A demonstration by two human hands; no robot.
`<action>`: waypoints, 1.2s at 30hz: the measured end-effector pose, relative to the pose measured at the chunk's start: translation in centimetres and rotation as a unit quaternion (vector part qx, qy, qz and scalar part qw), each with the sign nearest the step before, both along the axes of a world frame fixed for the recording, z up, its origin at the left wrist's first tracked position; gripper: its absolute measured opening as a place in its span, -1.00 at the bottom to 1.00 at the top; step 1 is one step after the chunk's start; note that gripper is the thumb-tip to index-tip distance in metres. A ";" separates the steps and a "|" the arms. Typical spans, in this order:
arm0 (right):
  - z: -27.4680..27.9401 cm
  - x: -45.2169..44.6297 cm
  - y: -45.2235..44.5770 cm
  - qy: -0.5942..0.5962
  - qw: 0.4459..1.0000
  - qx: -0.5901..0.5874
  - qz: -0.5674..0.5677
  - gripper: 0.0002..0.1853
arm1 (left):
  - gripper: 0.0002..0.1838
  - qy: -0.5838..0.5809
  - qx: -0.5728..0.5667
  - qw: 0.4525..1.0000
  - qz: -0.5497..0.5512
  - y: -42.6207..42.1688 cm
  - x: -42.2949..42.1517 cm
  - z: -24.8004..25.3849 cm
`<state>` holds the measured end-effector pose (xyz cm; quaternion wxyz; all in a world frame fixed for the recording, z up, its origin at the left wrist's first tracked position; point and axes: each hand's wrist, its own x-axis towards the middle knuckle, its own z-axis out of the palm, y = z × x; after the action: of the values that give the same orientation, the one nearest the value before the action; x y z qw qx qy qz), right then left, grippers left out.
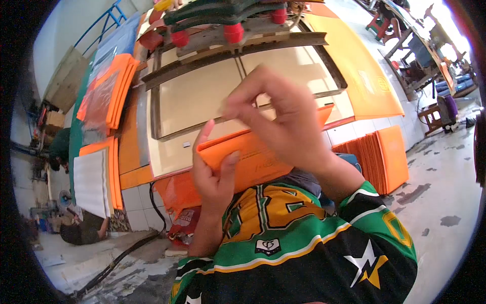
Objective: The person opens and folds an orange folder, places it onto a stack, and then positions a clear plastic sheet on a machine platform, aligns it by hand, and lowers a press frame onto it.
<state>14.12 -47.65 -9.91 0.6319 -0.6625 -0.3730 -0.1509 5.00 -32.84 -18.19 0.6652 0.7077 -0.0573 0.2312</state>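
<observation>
An orange folded sheet [255,158], with faint print on its face, lies lengthwise in front of my body at the table's near edge. My left hand [215,177] grips its left end, thumb on the near face and fingers behind. Above the sheet, my right hand [286,114] is raised with thumb and forefinger pinched together. Slight blur hides whatever may be between those fingertips. Behind both hands is a cream board [195,106] inside a dark metal frame [158,114]. A small white piece [187,144] rests on the board's near left.
Stacks of orange sheets stand at left [121,91] and right [392,159]. A white foam sheet [91,177] covers part of another left pile. Green machinery with red feet [233,33] stands at the back. Another person [83,230] is low at left.
</observation>
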 end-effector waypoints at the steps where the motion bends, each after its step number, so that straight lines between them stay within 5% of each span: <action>1: 0.0 0.4 -0.9 -0.014 0.999 0.021 -0.024 -0.91 | -0.39 0.003 -0.022 1.000 0.007 -0.1 0.0 0.2; 7: -1.3 2.2 -9.3 -0.021 0.985 -0.044 -0.166 -0.91 | -0.30 0.012 -0.005 1.000 0.018 0.8 -0.6 -0.8; 9: -2.1 1.7 -11.4 0.097 0.983 -0.015 -0.156 -0.91 | -0.34 0.003 -0.015 1.000 0.019 0.8 -0.8 -1.0; 16: -3.9 0.4 -13.8 0.140 0.982 -0.013 -0.124 -0.92 | -0.27 -0.001 0.016 0.998 0.061 1.2 -1.3 -1.9; 36: -4.0 0.0 -14.3 0.079 0.992 -0.020 -0.093 -0.94 | -0.35 -0.014 -0.004 0.998 0.062 1.2 -1.5 -2.1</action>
<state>14.12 -61.92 -13.92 0.6294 -0.7163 -0.2621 -0.1490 3.53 -31.60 -20.30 0.6518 0.7036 -0.0211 0.2822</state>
